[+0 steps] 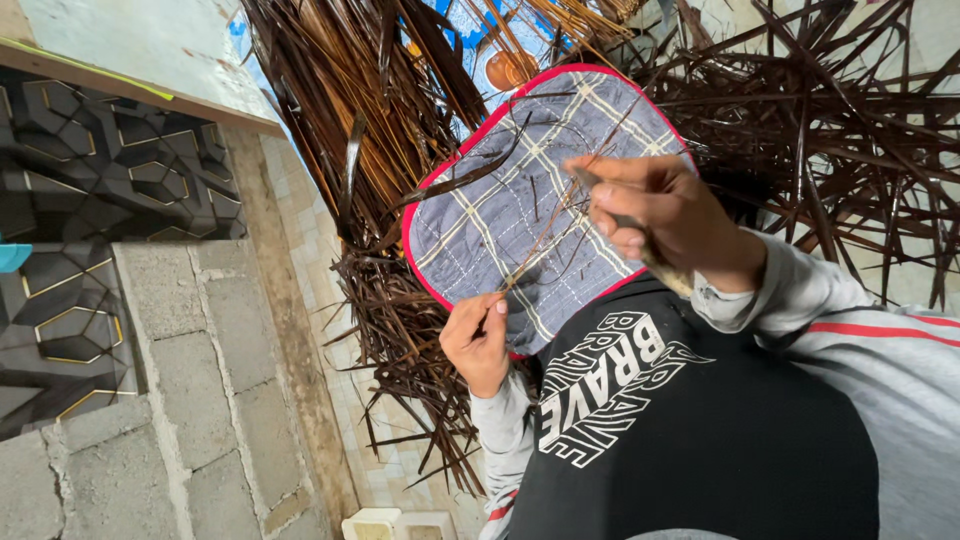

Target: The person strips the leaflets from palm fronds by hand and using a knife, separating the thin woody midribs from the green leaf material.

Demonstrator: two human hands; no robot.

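My right hand (pixel 665 212) grips a small knife with a pale wooden handle (pixel 668 275), its blade end pressed on thin brown palm-leaf strips (pixel 545 235). Lower down, my left hand (pixel 478 342) pinches the near end of the same strips between thumb and fingers. The strips stretch between both hands over a grey-blue checked cloth pad with a red border (pixel 480 225), which lies on my lap. A dark curled leaf piece (pixel 470 172) rests on the pad. I wear grey sleeves and a black shirt with white lettering.
Heaps of dry dark-brown palm leaves (pixel 380 110) surround the pad, with more at the upper right (pixel 840 130). A concrete block wall (pixel 200 370) and a dark patterned panel (pixel 90 170) stand at left. Two small white tubs (pixel 395 523) sit on the tiled floor.
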